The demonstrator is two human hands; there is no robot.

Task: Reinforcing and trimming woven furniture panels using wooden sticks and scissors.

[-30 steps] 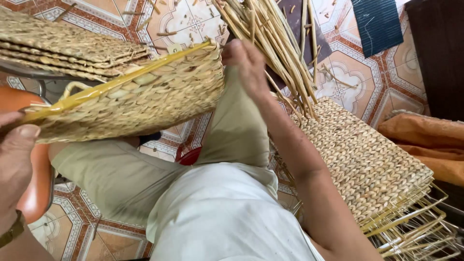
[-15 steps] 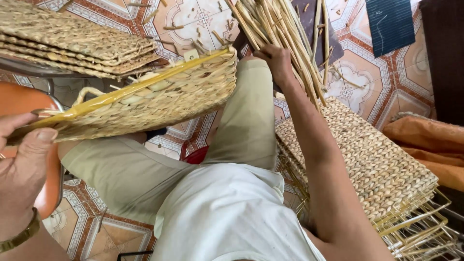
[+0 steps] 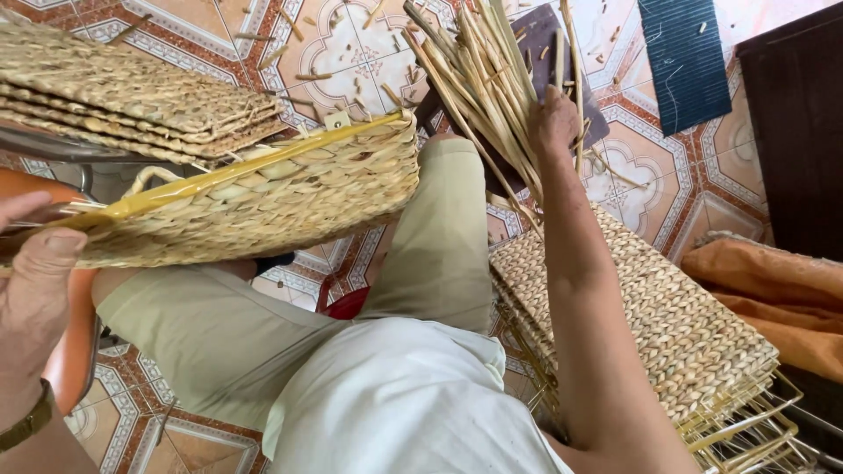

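Note:
My left hand (image 3: 35, 285) grips the near end of a woven straw panel (image 3: 263, 197) with a yellow frame edge, held level over my left knee. My right hand (image 3: 553, 118) is stretched forward past my right knee and closed around a bundle of long dry straw stalks (image 3: 492, 83) that fan upward over the tiled floor. A brown strap sits on my left wrist.
A stack of finished woven panels (image 3: 132, 96) lies at the upper left. Another pile of woven panels on yellow wire frames (image 3: 685, 333) sits to my right. An orange cloth (image 3: 773, 290), a dark board (image 3: 790, 114) and a blue mat (image 3: 685, 57) lie at the right. Straw bits litter the patterned tiles.
My right hand has reached further forward and closed on the straw stalks. The woven panel in my left hand has shifted slightly right.

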